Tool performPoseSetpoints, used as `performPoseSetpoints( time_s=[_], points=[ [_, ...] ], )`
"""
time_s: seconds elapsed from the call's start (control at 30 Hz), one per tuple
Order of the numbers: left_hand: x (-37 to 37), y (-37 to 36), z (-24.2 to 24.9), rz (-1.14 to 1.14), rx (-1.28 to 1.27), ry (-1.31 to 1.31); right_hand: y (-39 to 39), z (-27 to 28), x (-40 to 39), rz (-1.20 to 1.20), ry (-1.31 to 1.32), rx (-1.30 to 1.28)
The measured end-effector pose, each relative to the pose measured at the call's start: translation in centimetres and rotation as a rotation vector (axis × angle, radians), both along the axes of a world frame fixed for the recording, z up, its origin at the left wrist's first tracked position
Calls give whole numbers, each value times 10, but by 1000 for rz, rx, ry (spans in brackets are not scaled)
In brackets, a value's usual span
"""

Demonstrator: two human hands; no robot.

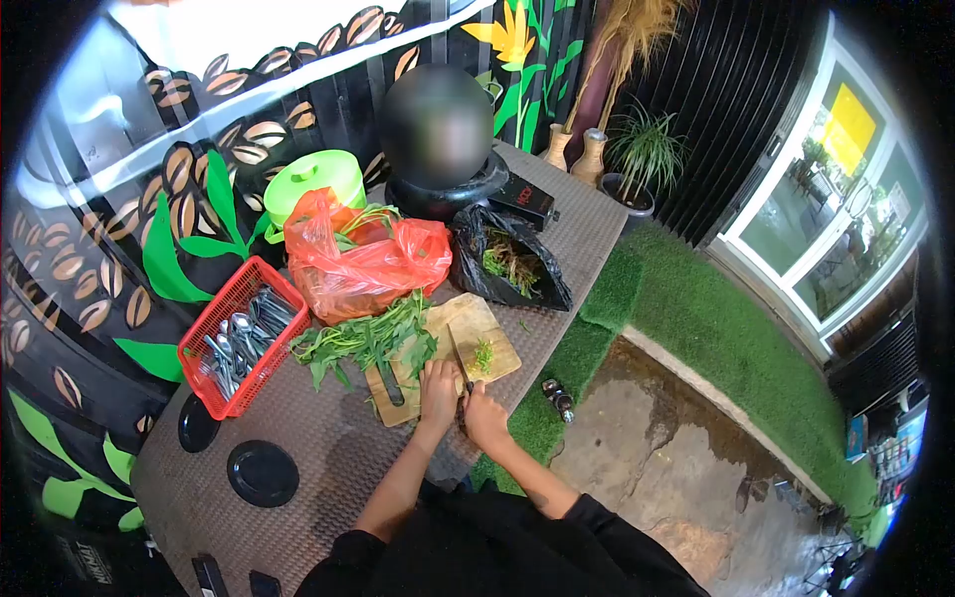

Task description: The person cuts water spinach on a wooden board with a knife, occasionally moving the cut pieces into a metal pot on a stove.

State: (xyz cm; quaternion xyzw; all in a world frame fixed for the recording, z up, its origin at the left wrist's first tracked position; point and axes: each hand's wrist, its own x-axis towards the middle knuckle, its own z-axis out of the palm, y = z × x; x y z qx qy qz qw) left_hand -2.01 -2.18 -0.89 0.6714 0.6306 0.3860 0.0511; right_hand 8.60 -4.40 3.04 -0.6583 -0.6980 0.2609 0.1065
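Note:
A wooden cutting board [499, 340] lies near the table's edge. My right hand [484, 415] is closed around the handle of a knife [457, 350], whose blade points away from me across the board. Just left of the blade, my left hand [438, 394] presses down with fingers together at the ends of leafy green stems; what lies under the fingertips is hidden. The leafy greens [373, 341] spread over the board's left part and onto the table. Chopped green pieces [482, 354] sit in a small pile right of the knife.
Behind the board are a red plastic bag [358, 264], a black bag [517, 261] with stems, a green lidded container [316, 181] and a black box [521, 199]. A red basket [232, 310] of cutlery and black plates [263, 474] lie left. The table [587, 221] ends at the right.

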Motion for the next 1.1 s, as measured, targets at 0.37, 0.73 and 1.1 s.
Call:
performPoseSetpoints(
  time_s=[0.37,0.73,1.1],
  points=[
    [3,-4,3,19,2,-37,3,-10,1,-20,2,24],
    [8,8,27,-90,-47,-257,6,-7,24,-59,87,105],
    [-47,22,40,-125,29,-16,-5,-12,16,-45,137,178]
  ],
)
